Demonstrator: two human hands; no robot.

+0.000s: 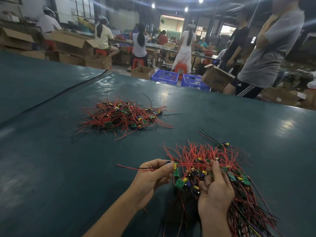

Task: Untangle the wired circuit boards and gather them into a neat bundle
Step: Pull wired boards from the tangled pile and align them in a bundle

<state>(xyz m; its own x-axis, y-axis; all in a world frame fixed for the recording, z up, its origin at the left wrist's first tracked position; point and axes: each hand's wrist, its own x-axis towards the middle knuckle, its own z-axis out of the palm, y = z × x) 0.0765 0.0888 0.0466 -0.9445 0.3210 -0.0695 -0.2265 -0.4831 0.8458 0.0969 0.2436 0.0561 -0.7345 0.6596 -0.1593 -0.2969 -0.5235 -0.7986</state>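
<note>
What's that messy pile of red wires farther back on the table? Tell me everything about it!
The pile is a loose, tangled heap of thin red wires with a few black ones. Small green boards with yellow and blue parts sit among them. Wire ends stick out all around. It lies low on the dark green table, beyond the nearer bundle, and only the table touches it.

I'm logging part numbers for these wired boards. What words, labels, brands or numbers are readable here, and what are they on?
No text here can be read.
boards: any markings are too small to read.
box: a dark printed patch, too blurred to read.
shorts: a small white logo and stripes, no legible letters.
</note>
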